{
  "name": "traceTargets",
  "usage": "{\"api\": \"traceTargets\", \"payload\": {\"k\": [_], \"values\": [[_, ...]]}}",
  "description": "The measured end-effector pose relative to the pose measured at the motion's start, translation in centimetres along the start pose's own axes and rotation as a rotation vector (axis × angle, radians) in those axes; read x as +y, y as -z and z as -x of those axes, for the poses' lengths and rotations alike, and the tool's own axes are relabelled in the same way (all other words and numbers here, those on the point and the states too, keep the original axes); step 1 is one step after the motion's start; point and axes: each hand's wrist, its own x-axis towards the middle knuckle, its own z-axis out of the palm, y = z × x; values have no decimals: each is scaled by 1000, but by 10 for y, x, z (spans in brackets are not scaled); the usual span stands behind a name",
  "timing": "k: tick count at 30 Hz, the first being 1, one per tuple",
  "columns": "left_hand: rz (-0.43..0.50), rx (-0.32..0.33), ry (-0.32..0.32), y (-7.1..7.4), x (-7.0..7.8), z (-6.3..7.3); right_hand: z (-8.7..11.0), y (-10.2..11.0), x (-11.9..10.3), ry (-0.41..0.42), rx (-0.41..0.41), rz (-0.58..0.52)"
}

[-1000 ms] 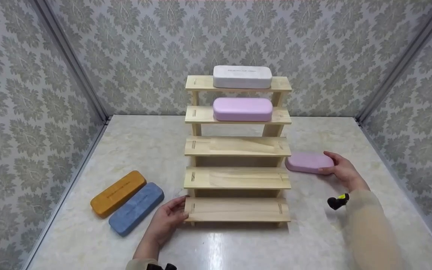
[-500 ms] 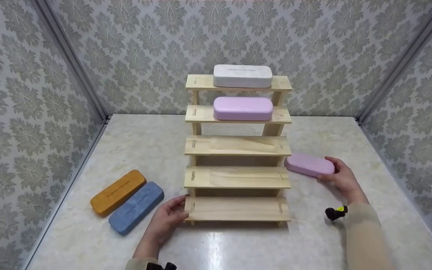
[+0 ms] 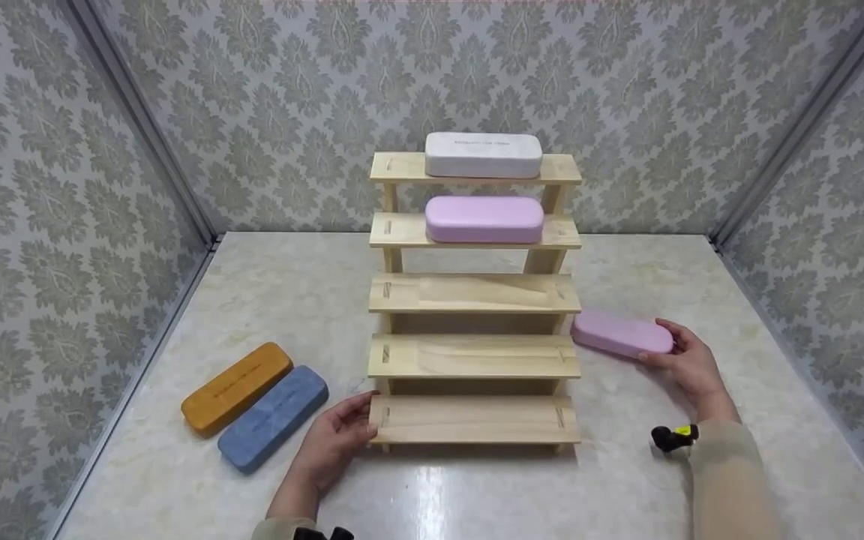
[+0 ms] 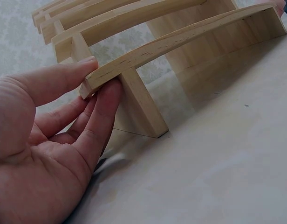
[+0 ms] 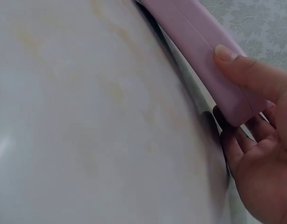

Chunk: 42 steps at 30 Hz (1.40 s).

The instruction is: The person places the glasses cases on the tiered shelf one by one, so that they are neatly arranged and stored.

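Note:
A wooden stepped display rack (image 3: 475,292) stands in the middle of the table in the head view. My left hand (image 3: 331,442) pinches the left end of its lowest shelf; the left wrist view shows the thumb on top and fingers underneath. To the right of the rack, my right hand (image 3: 694,364) holds the right end of a pale pink glasses case (image 3: 619,332). In the right wrist view the thumb presses on the side of this case, with the other fingers around its end. The case's left end sits right at the rack's side.
On the top shelf rests a white glasses case (image 3: 483,155), and a lilac one (image 3: 484,219) lies on the shelf below. An orange case (image 3: 237,388) and a blue case (image 3: 273,418) lie side by side at left. Patterned walls (image 3: 432,75) enclose the table.
The right end of the pink case has swung toward me with my right hand, so the case now lies more slanted. My left hand has kept its hold on the rack.

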Motion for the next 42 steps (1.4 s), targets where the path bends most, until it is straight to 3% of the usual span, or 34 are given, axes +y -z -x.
{"api": "traceTargets", "payload": {"k": [11, 19, 26, 33, 42], "values": [[5, -9, 1, 1, -1, 0, 16, 10, -3, 5, 88, -66], [-15, -27, -24, 2, -1, 1, 25, 22, -19, 99, 126, -169], [-28, -4, -14, 2, -2, -1, 31, 28, -36, 141, 142, -279], [-43, -8, -31, 3, -3, -1, 41, 33, -56, 201, 156, -321], [-34, 19, 1, 1, -1, 0, 53, 37, -81, 312, 141, -394]]}}
